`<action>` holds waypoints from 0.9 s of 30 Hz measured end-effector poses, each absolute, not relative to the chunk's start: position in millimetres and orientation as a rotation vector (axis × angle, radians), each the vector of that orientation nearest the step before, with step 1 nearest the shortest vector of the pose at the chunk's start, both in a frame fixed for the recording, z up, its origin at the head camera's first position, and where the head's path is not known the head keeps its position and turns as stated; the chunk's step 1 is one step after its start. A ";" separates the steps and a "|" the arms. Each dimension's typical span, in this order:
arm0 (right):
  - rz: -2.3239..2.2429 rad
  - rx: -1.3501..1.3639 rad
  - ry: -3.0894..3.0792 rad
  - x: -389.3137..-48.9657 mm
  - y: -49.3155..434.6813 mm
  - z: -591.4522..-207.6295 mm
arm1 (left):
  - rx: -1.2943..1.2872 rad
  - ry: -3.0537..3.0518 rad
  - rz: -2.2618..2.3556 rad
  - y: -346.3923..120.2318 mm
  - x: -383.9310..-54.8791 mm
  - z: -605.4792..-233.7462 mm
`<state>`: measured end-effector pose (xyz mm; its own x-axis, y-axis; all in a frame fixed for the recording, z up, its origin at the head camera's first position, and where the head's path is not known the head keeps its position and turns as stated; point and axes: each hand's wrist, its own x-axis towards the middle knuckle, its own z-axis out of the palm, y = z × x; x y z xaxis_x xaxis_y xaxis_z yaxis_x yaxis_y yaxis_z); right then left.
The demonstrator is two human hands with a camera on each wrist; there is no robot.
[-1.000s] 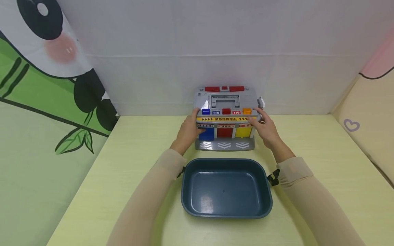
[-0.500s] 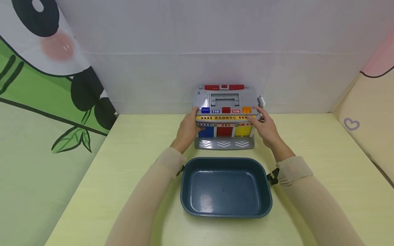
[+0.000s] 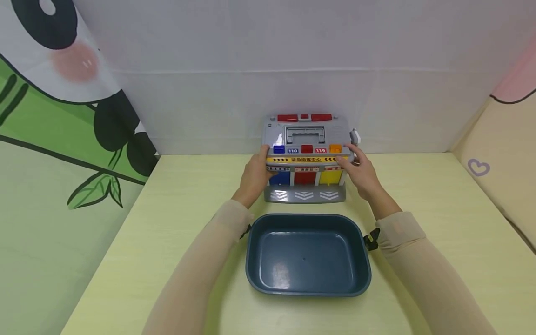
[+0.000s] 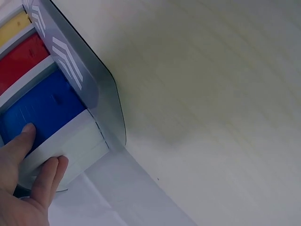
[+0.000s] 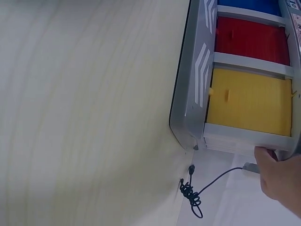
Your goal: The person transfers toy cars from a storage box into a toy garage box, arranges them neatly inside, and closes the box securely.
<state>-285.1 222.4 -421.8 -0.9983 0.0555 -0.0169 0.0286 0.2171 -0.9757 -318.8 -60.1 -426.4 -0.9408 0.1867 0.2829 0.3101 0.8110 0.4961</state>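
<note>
A grey toy garage (image 3: 305,137) stands against the back wall in the head view, with a blue door (image 4: 51,103), a red door (image 5: 251,42) and a yellow door (image 5: 249,101) along its front. My left hand (image 3: 253,177) grips its left side, the thumb over the blue door and other fingers along the white side wall. On the opposite side, my right hand (image 3: 363,177) holds the garage near the upper right corner, thumb at the front edge. All three doors look closed. Part of each hand is cut off in its wrist view.
A dark blue rectangular tray (image 3: 304,274) sits just in front of the garage, between the forearms. Beside the garage's right side, a coiled black cord (image 5: 190,193) runs toward a grey piece near the right hand. A white cloth wall (image 3: 201,111) rises directly behind.
The head view has shifted very slightly. Both hands keep the same hold on the toy garage, and it shows no clear movement on the table.
</note>
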 end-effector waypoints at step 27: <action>1.201 0.225 -2.859 -271.7 242.4 -428.7 | -0.440 -2.898 -1.048 -78.4 -297.9 -428.6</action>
